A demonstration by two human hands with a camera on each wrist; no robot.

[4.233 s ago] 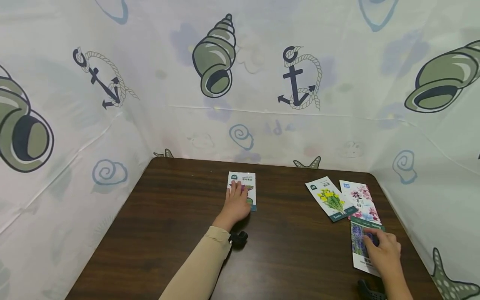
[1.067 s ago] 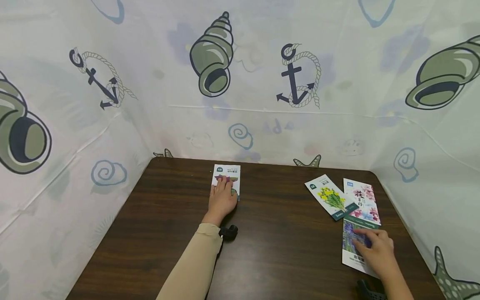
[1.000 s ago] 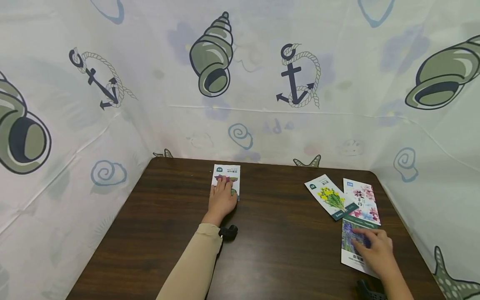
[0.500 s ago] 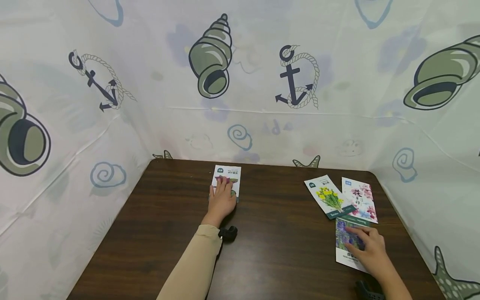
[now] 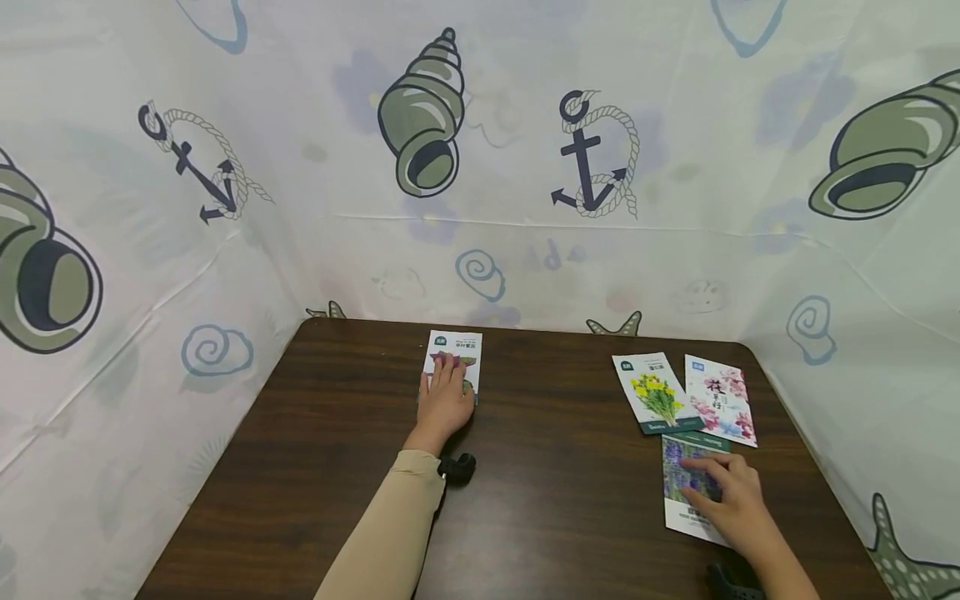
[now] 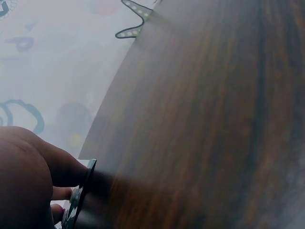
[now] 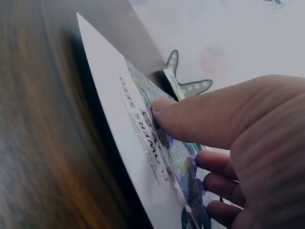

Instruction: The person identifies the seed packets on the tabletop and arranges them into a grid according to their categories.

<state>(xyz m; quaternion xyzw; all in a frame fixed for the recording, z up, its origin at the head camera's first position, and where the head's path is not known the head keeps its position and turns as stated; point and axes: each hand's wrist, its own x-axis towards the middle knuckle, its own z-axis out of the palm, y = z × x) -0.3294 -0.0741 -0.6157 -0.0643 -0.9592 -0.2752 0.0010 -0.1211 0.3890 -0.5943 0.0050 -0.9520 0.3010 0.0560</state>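
My head view looks forward and down from above the near side, far enough back to take in much of the counter (image 5: 555, 467), the left hand (image 5: 444, 408), the right hand (image 5: 738, 504) and the printed backdrop (image 5: 300, 167). My left wrist view sits close at its hand, tilted, facing along the counter; my right wrist view, also tilted, closely faces the lavender packet (image 7: 150, 162), which the head view shares.
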